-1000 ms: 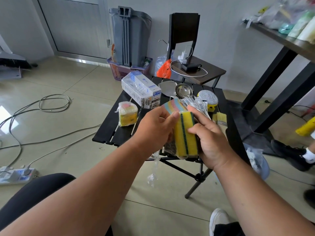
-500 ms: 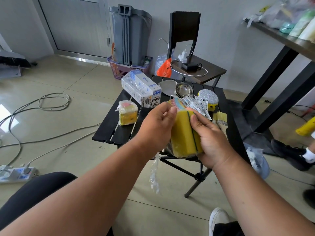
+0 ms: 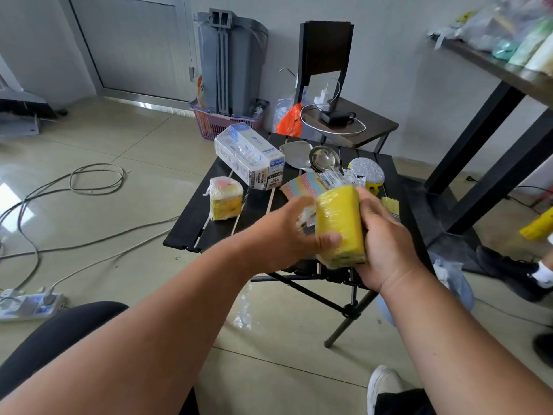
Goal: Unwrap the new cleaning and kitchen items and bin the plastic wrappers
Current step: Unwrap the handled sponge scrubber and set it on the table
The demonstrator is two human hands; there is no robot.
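Two hands meet over the near edge of a black slatted table [image 3: 209,223], both on one yellow sponge pack [image 3: 339,223]. Right hand [image 3: 386,244] grips the pack from its right side, fingers curled round the back. Left hand [image 3: 287,235] closes on the pack's left side, thumb across the lower front; clear wrapper [image 3: 305,218] bunches between its fingers, blurred. Film on the pack's face shows glare. A strip of clear plastic [image 3: 244,313] shows below the left wrist; whether it hangs or lies on the floor, cannot tell. Left of the left hand, a second wrapped sponge [image 3: 226,197] sits on the table. Beyond the hands: a boxed item in film [image 3: 248,155], a striped cloth [image 3: 302,184], a metal ladle [image 3: 324,158], a glittery round scrubber [image 3: 366,173]. Just right of the right hand, a yellow brush [image 3: 389,203].
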